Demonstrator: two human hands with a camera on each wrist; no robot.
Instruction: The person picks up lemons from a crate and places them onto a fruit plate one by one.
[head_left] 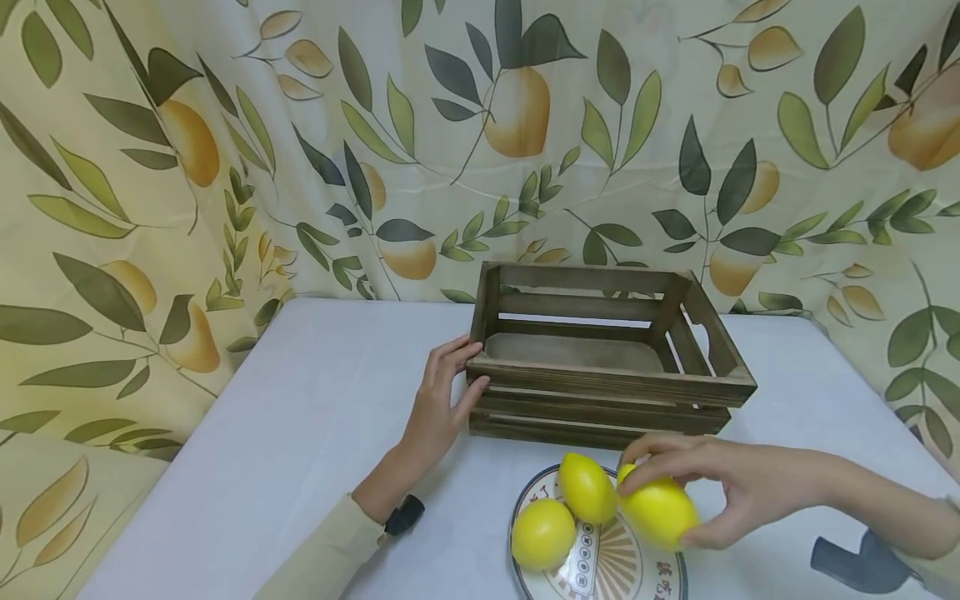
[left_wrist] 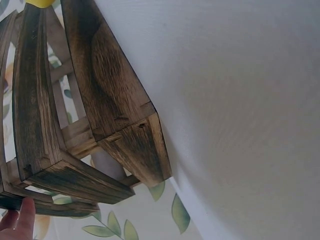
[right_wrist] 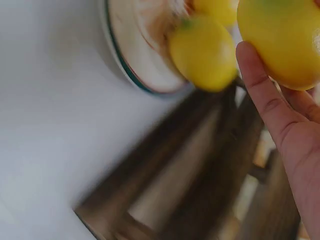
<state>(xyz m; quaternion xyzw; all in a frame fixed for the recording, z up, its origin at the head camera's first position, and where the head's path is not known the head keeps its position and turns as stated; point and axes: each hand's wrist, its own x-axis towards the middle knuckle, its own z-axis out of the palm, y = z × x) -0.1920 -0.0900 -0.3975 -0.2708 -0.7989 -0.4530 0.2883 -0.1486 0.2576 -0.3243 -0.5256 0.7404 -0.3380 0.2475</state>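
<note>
My right hand (head_left: 723,483) grips a yellow lemon (head_left: 660,510) between thumb and fingers, over the right part of a patterned plate (head_left: 628,575). Two more lemons lie on that plate, one at the back (head_left: 587,487) and one at the left (head_left: 543,534). The right wrist view shows the held lemon (right_wrist: 282,42) close up, with a finger along its side. My left hand (head_left: 438,404) rests its fingers and thumb on the front left corner of a brown slatted wooden crate (head_left: 600,379). In the left wrist view a fingertip (left_wrist: 26,212) touches a slat.
The crate stands behind the plate, and its bottom (head_left: 573,352) shows through the open top. A white cloth covers the table (head_left: 322,400). A curtain (head_left: 465,208) printed with leaves and fruit hangs behind and at the sides.
</note>
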